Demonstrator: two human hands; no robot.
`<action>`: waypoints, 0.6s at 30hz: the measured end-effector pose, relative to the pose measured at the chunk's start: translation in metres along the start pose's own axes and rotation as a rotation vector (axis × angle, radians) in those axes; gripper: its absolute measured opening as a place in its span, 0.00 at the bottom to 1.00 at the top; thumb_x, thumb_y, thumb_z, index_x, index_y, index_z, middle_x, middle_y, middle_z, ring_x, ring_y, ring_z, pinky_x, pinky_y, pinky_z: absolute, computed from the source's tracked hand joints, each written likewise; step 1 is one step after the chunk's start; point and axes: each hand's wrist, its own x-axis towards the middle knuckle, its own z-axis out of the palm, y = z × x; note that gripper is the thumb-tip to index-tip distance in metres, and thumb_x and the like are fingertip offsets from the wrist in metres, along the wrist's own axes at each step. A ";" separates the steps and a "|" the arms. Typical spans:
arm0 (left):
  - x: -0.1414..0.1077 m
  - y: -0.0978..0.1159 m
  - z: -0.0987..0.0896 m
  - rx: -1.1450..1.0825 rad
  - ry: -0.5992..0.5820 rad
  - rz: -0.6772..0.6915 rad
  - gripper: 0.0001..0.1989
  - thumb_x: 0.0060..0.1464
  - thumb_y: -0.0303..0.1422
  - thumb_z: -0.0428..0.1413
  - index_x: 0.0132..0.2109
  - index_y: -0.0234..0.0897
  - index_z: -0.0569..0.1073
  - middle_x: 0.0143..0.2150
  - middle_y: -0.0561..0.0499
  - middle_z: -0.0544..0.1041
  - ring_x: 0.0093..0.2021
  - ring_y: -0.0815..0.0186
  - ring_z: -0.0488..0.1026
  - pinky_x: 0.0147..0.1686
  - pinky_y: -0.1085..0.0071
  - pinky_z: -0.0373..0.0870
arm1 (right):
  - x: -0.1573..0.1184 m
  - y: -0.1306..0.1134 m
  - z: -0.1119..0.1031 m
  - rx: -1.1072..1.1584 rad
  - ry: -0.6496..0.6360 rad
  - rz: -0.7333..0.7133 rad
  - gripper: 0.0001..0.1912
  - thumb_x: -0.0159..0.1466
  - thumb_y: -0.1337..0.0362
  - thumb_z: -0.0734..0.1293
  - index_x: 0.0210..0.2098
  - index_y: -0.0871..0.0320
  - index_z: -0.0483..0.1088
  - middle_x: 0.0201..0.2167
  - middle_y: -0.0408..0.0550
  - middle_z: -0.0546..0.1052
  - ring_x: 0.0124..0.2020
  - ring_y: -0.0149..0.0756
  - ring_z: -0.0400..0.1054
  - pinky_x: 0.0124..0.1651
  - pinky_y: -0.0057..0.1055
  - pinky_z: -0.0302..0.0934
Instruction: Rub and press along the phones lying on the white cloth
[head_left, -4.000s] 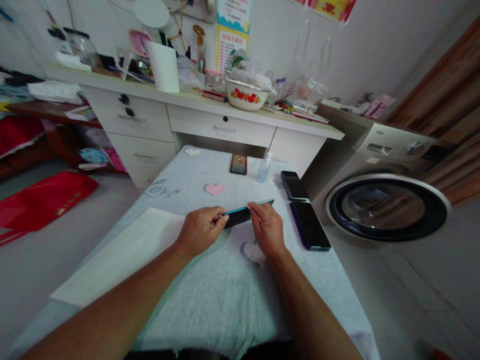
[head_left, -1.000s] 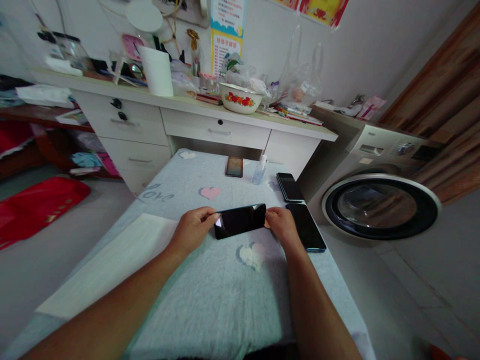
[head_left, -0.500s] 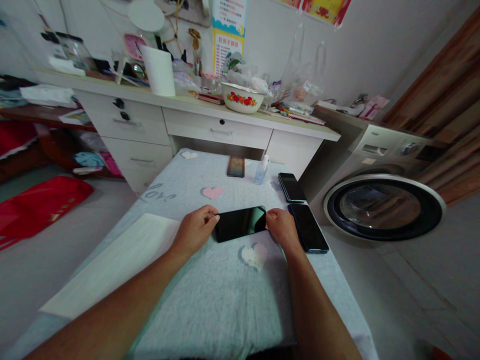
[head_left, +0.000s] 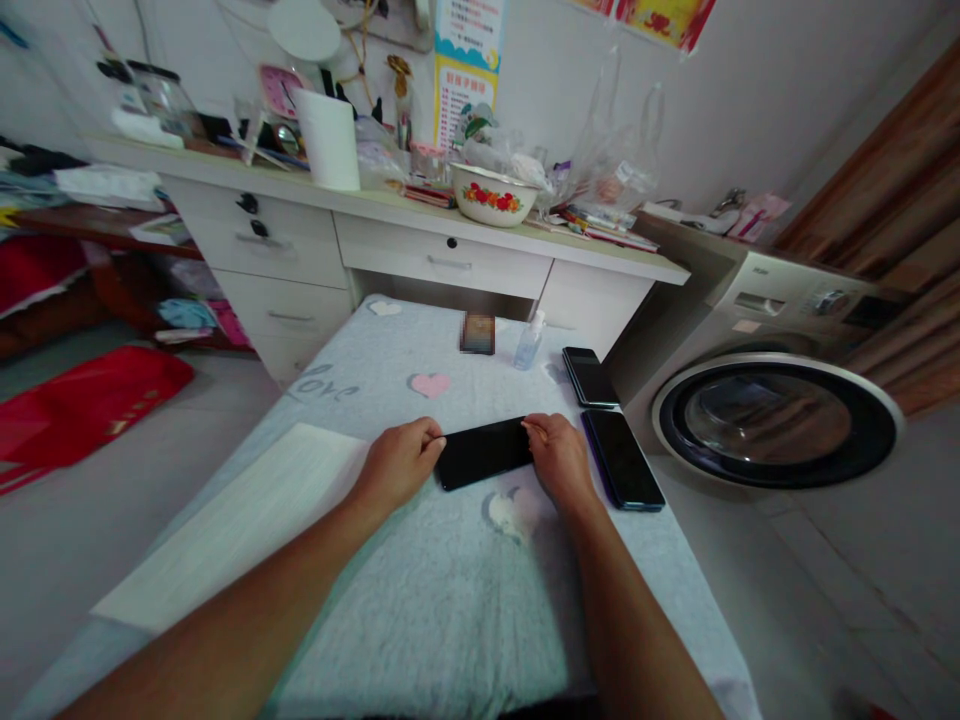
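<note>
A black smartphone [head_left: 484,454] lies crosswise between my two hands, its dark screen facing up. My left hand [head_left: 401,458] is closed on its left end, thumb and fingers pinching the edge. At the other end, my right hand [head_left: 556,452] grips the phone with curled fingers near the upper corner. Just right of that hand, a larger dark phone [head_left: 624,458] rests on the cloth, and a smaller black phone [head_left: 589,377] lies behind it. A clear spray bottle [head_left: 529,342] stands farther back, beside a small blurred dark rectangle [head_left: 478,333].
The table wears a pale blue cloth [head_left: 420,620] with heart prints. A long whitish sheet [head_left: 240,525] lies at the left. Behind stands a white desk [head_left: 405,240] bearing a flowered enamel bowl [head_left: 491,197] and a paper roll [head_left: 328,140]. A washing machine [head_left: 750,310] is at the right.
The phone's reflection has gone from its screen and the phone has tilted slightly. My right hand's fingers have moved a little over its upper right corner. The view has shifted slightly.
</note>
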 end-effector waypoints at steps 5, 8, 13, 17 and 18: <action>-0.001 0.004 -0.002 0.098 -0.047 0.011 0.06 0.56 0.32 0.50 0.35 0.38 0.71 0.29 0.52 0.75 0.32 0.64 0.72 0.32 0.71 0.61 | -0.002 -0.004 -0.002 -0.047 -0.037 -0.001 0.13 0.66 0.64 0.60 0.42 0.54 0.76 0.35 0.49 0.74 0.38 0.35 0.68 0.42 0.27 0.56; -0.004 0.007 -0.003 0.146 -0.032 0.042 0.09 0.57 0.37 0.50 0.37 0.37 0.72 0.34 0.49 0.74 0.36 0.62 0.72 0.35 0.69 0.63 | 0.000 -0.004 -0.003 -0.049 -0.051 -0.005 0.13 0.66 0.65 0.60 0.43 0.55 0.76 0.36 0.49 0.74 0.39 0.35 0.68 0.43 0.27 0.56; -0.008 0.008 -0.004 0.161 -0.022 0.094 0.28 0.45 0.52 0.58 0.48 0.36 0.70 0.45 0.45 0.70 0.48 0.54 0.68 0.47 0.62 0.65 | 0.003 -0.001 -0.001 -0.046 -0.044 0.032 0.13 0.67 0.64 0.59 0.45 0.57 0.74 0.38 0.51 0.76 0.41 0.36 0.68 0.44 0.27 0.56; -0.011 0.007 -0.003 0.191 -0.087 0.168 0.36 0.38 0.53 0.62 0.51 0.35 0.68 0.47 0.43 0.68 0.49 0.52 0.66 0.49 0.60 0.65 | 0.003 -0.001 0.000 -0.058 -0.014 0.055 0.12 0.67 0.63 0.60 0.44 0.58 0.73 0.38 0.50 0.76 0.39 0.36 0.68 0.41 0.28 0.55; -0.011 0.007 -0.002 0.205 -0.099 0.185 0.37 0.37 0.53 0.63 0.51 0.35 0.68 0.47 0.43 0.68 0.49 0.51 0.65 0.48 0.60 0.65 | 0.003 -0.002 0.000 -0.068 -0.016 0.054 0.12 0.67 0.62 0.60 0.42 0.57 0.73 0.37 0.49 0.76 0.38 0.36 0.68 0.41 0.28 0.55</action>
